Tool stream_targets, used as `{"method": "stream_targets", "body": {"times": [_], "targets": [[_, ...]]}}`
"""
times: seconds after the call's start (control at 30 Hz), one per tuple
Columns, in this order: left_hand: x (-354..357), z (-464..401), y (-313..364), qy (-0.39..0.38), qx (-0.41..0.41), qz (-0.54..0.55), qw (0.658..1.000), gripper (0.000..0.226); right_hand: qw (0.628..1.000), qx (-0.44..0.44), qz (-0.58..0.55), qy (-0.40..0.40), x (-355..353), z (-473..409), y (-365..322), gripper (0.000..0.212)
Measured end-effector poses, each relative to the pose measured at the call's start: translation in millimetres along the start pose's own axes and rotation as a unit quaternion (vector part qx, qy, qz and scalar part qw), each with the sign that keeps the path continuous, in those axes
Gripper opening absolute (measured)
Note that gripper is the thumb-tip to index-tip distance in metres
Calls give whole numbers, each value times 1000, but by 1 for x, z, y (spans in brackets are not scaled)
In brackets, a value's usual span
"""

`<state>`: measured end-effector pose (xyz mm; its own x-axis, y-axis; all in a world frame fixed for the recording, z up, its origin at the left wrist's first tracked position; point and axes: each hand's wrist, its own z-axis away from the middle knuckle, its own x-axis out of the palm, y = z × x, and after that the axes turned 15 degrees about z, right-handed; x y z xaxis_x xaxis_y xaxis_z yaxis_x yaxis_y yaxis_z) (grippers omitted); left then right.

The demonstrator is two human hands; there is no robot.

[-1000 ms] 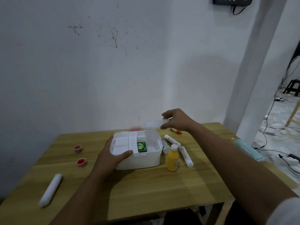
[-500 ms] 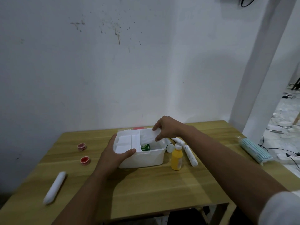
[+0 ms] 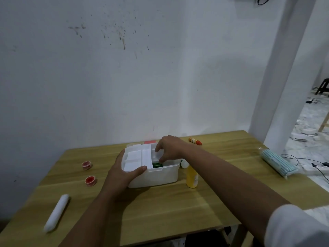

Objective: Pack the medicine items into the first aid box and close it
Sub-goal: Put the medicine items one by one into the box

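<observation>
On the table (image 3: 178,207), open white first aid box (image 3: 156,177), green packet (image 3: 157,165) inside

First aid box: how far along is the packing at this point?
A green packet already lies in the open first aid box. The right hand is lowering a white item inside; the left hand steadies the box. Yellow bottle, white roll, red tubs and closing remain.
</observation>
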<state>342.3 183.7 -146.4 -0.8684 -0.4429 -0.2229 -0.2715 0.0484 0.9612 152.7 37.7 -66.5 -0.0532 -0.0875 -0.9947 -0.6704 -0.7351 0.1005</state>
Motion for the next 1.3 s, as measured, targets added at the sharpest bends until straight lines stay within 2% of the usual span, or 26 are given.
{"method": "stream_targets", "body": {"times": [0.2,0.47,0.63,0.77,0.83,0.9,1.03,1.2,1.3], "targets": [[-2,0,0,-8,-6,4,1000,130,1000,-12,-14,5,5,-8,-7,52],[0,-1,0,-9,-5,-3,1000,129,999,-24,-37,14,10,-9,-6,50],[1,0,2,-5,5,-3,1000,120,998,-32,-52,10,9,-9,-4,50],[0,1,2,-8,5,8,1000,124,994,-22,-102,34,3,-3,4,43],[1,2,3,-11,3,13,1000,129,989,-1,-134,62,-4,1,13,35],[2,3,5,-10,8,20,1000,122,980,34,-169,101,-10,5,25,30],[1,2,3,-2,11,17,1000,118,952,125,-228,164,-11,12,59,30],[-1,1,0,4,-9,8,1000,129,939,219,-222,144,5,30,107,25],[-2,0,-1,4,-9,9,1000,128,937,281,-175,114,20,46,131,25]]}}
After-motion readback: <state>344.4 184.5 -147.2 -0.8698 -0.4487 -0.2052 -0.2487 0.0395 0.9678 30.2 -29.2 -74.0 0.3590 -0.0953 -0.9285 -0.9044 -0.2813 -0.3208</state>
